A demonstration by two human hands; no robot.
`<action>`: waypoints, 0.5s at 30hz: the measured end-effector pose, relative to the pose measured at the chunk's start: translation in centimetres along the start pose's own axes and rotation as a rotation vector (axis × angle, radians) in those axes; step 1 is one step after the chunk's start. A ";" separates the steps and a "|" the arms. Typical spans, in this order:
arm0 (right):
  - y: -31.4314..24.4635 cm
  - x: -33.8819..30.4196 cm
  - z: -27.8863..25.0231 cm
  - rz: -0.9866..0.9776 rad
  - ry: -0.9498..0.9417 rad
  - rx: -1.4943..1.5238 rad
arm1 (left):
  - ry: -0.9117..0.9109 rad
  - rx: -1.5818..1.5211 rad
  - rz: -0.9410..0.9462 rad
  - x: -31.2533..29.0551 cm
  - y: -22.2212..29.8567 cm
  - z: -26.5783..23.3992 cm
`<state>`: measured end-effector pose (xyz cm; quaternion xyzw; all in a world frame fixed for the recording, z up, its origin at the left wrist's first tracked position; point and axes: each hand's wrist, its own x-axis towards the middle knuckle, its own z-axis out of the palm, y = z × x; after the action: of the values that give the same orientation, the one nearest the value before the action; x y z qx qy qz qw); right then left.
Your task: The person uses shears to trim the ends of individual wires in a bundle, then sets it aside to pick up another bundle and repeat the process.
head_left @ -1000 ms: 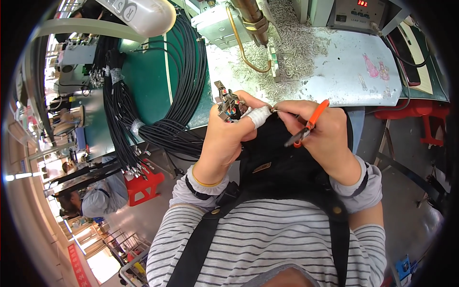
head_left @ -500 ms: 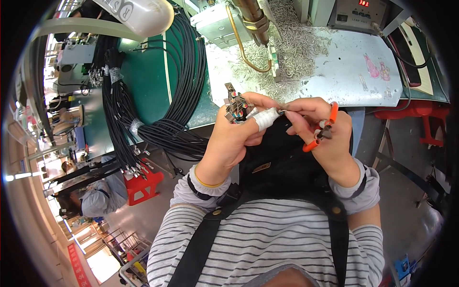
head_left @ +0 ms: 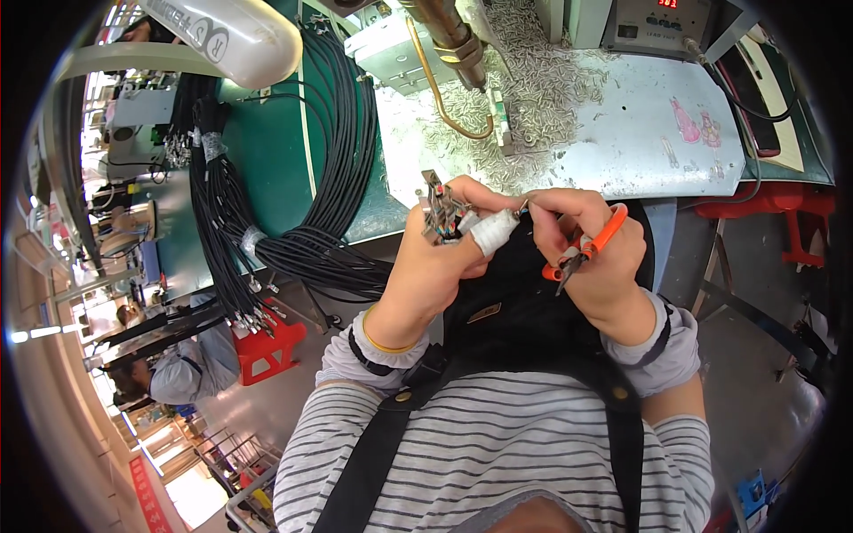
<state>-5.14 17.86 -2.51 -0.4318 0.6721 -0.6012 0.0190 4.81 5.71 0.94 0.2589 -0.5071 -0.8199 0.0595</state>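
My left hand [head_left: 435,258], its thumb wrapped in white tape [head_left: 494,233], is closed on a cluster of small metal connectors [head_left: 442,209] with coloured wires showing. At its thumb tip is a thin, tiny piece [head_left: 522,209], too small to make out, where the fingertips of both hands meet. My right hand [head_left: 604,258] keeps a pair of orange-handled cutters [head_left: 602,238] in its palm, the dark blades pointing down and left. Its thumb and forefinger are at the tiny piece. Both hands are in front of the table edge, above my black apron [head_left: 524,311].
Thick black cable bundles [head_left: 329,249] lie on the green table [head_left: 267,160] to the left. Ahead, a press-like machine [head_left: 458,53] stands among heaps of small metal pieces [head_left: 542,89] on a pale board [head_left: 622,160]. A control box [head_left: 657,27] sits far right. Red stools [head_left: 267,351] are below.
The orange-handled cutters have turned in my right palm, and their dark blades now show pointing downward. Both hands stay together at the same tiny piece. The view has shifted slightly.
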 end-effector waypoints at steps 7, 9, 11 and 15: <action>0.4 0.2 -0.2 -0.102 -0.032 -0.005 | 0.090 0.236 0.134 -0.3 0.0 0.4; 0.5 0.2 -0.3 -0.135 -0.039 -0.030 | 0.106 0.125 0.111 -0.3 0.0 0.3; 0.7 0.1 -0.3 -0.212 -0.033 -0.073 | 0.114 0.069 0.099 -0.3 0.0 0.4; 0.2 0.2 -0.5 -0.246 -0.037 -0.123 | 0.138 0.028 0.062 -0.3 0.1 0.5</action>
<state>-5.65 18.12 -2.50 -0.5221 0.6492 -0.5488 -0.0689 4.84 6.15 1.35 0.2997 -0.5207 -0.7909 0.1159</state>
